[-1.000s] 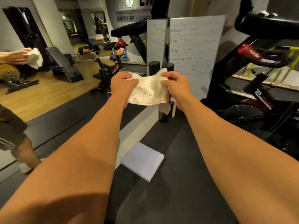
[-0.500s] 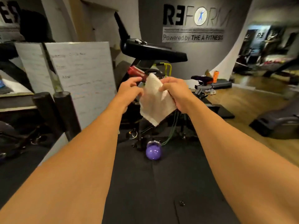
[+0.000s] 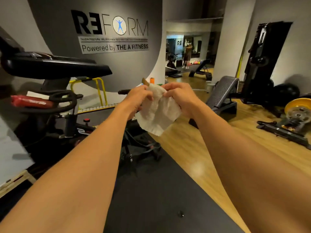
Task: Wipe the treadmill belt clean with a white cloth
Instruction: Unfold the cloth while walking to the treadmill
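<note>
Both forearms reach forward from the bottom corners of the frame over a black mat [image 3: 151,190]. At the centre, the left hand [image 3: 138,100] and the right hand [image 3: 180,98] hold the white cloth [image 3: 158,116] up in the air. The fingers [image 3: 149,96] of each hand pinch its bunched top edge, and the rest hangs loose below.

The step looks like readying the cloth. It would be best folded into a flat pad, so a broad clean face meets the treadmill belt.

Beyond are an exercise bike [image 3: 50,101] at left and a bench [image 3: 222,91] at right on the wooden floor [image 3: 193,148]. I cannot tell any treadmill belt for sure here, so it needs finding first.
</note>
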Demonstrator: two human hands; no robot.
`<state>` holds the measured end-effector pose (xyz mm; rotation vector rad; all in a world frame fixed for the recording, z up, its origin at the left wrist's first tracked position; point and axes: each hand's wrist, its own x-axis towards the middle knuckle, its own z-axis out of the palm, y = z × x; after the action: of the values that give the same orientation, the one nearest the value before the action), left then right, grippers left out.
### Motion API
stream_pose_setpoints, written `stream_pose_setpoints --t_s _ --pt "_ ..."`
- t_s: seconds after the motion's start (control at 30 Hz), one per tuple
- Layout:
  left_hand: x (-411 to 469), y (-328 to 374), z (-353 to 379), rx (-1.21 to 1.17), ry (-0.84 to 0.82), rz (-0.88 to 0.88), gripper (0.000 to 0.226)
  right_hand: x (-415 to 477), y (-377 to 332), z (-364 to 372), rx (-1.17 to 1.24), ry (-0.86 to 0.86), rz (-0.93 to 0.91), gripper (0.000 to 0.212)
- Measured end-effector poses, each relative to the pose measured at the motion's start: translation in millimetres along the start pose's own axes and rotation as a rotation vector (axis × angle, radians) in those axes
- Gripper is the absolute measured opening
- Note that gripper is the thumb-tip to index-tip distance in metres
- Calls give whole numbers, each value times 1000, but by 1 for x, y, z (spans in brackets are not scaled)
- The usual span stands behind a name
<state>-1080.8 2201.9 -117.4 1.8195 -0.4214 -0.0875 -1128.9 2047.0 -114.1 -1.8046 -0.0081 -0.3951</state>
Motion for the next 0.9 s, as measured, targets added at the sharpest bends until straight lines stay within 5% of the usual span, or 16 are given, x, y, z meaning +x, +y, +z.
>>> stream_pose_setpoints --t_s 0.13,0.23,0.33,0.5,0.67,0.9 --pt "78 23 64 -2 -27 40 9 62 17 -76 -78 83 -29 26" --pt "134 37 105 6 -68 47 30 107 34 -123 -119 169 -43 19" --pt "197 44 147 -17 -96 96 24 156 58 -166 -119 246 -50 14" --pt "314 43 211 -68 -72 114 15 245 123 -227 -157 326 24 34" --pt "440 40 263 -128 -113 113 10 340 177 -285 20 445 117 20" --pt "611 43 340 -138 -62 185 16 495 215 -367 88 628 29 26"
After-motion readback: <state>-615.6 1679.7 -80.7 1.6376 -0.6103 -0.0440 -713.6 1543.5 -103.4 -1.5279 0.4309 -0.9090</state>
